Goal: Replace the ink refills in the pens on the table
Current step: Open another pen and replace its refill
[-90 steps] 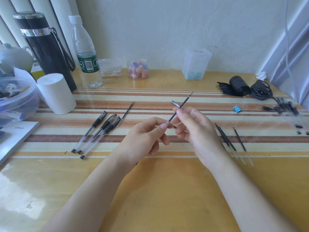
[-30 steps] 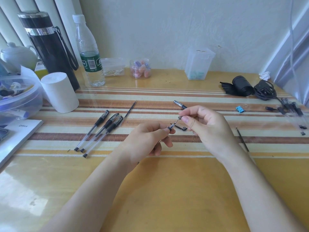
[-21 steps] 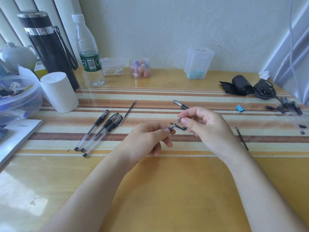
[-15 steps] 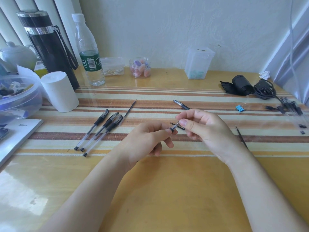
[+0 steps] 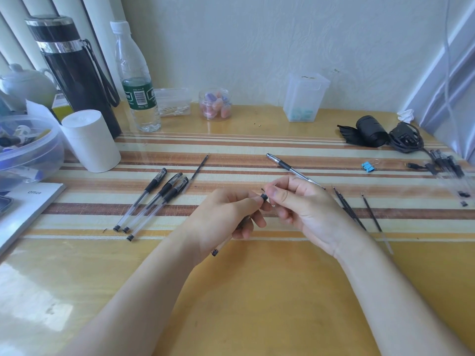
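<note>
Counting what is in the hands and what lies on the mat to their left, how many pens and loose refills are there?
Pens lying on the mat: 3
Held pen, between left hand and right hand: 1
Loose refill: 1
Total: 5

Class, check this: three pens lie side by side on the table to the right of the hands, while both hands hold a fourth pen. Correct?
One slip: the three pens lie to the left of the hands, not the right, as the head view shows. The left hand and right hand do both hold a fourth pen.
</note>
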